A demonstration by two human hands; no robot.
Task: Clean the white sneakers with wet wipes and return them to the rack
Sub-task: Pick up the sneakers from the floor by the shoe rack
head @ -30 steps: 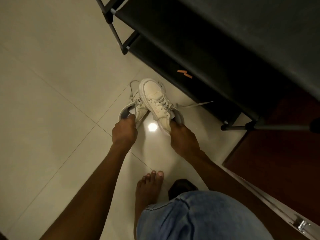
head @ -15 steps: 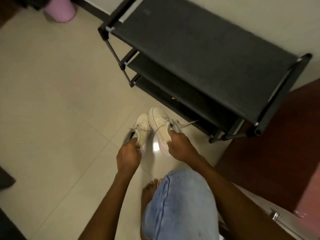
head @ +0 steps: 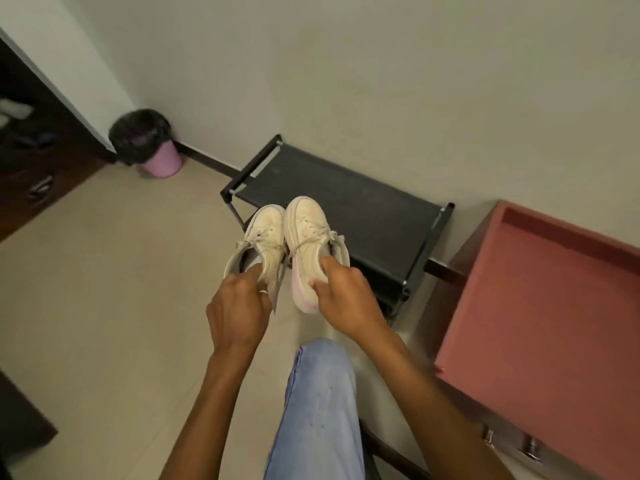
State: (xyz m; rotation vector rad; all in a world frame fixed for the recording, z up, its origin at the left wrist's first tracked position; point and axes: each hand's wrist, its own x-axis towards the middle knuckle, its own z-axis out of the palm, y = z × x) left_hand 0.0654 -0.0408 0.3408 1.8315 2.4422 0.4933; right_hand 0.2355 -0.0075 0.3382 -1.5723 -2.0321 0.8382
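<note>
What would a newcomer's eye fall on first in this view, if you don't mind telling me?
First come the white left sneaker and right sneaker, held side by side at centre: the left hand grips one by its heel end, the right hand the other. Behind them a black shoe rack stands against the wall, with a pink bin in the far-left corner and a reddish cabinet top at right.

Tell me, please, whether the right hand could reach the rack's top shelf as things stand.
Probably yes: the right hand, gripping the right sneaker, is close to the rack, with nothing between them.
</note>
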